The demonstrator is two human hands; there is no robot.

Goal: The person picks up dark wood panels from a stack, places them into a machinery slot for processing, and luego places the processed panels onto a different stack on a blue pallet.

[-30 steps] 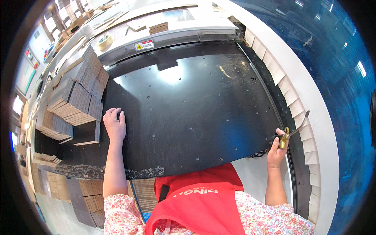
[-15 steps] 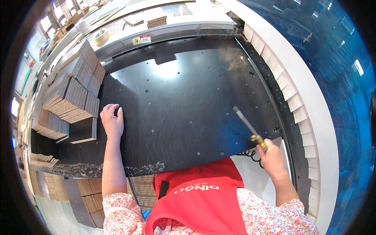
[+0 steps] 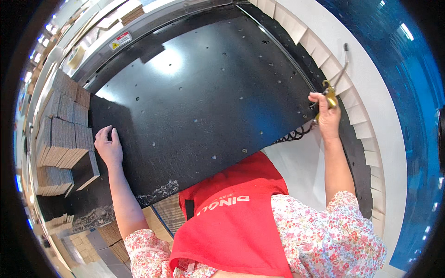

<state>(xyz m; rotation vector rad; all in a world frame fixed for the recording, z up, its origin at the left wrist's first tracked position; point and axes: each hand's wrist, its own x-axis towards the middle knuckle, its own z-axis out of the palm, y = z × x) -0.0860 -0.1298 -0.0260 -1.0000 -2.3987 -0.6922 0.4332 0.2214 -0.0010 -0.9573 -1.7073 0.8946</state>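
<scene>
The black worktop (image 3: 185, 104) dominates, then a red apron (image 3: 232, 185) with white lettering. Stacked boards (image 3: 67, 136) stand near the left hand (image 3: 110, 148), its grip loosely open. The right hand (image 3: 329, 121) has its grip closed on what seems a yellow blow gun (image 3: 332, 99), by the worktop's right edge. Upper left, a warning label (image 3: 121, 40).

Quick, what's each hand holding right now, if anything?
Left hand: open, loosely curled, nothing visible in it.
Right hand: closed around a gold-coloured air blow gun.
</scene>
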